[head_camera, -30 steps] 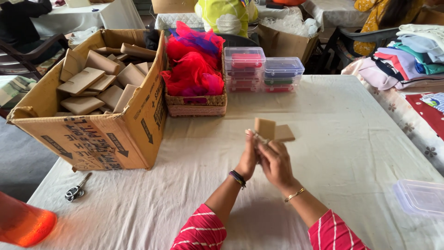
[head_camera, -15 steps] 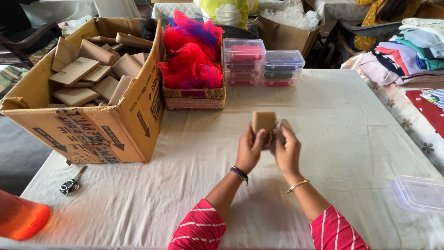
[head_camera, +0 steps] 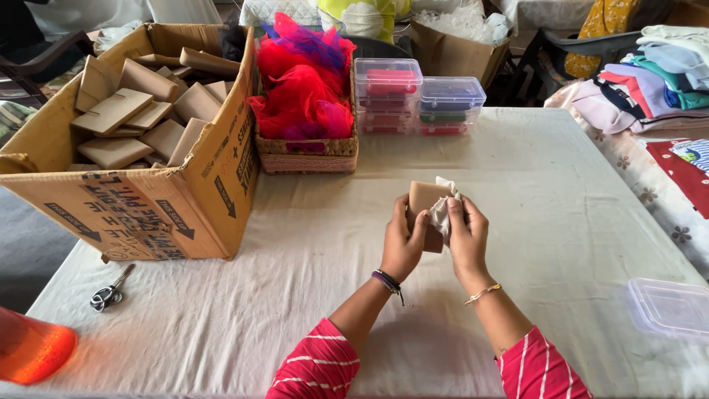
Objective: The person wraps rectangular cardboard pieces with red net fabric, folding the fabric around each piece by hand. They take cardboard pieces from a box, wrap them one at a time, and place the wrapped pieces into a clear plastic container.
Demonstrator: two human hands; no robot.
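Cardboard piece gripped both hands, mid-table, open cloth around

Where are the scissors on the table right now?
In the head view the scissors lie on the white table at its near left, just in front of the big cardboard box and beside the orange object.

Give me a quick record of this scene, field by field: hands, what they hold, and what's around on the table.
left hand: grips small brown cardboard box
right hand: on the box's other side, touching white tissue
large carton: left, full of flat brown box blanks
basket: red and purple netting
plastic containers: stacked behind
scissors: near left edge
clear lid: right edge
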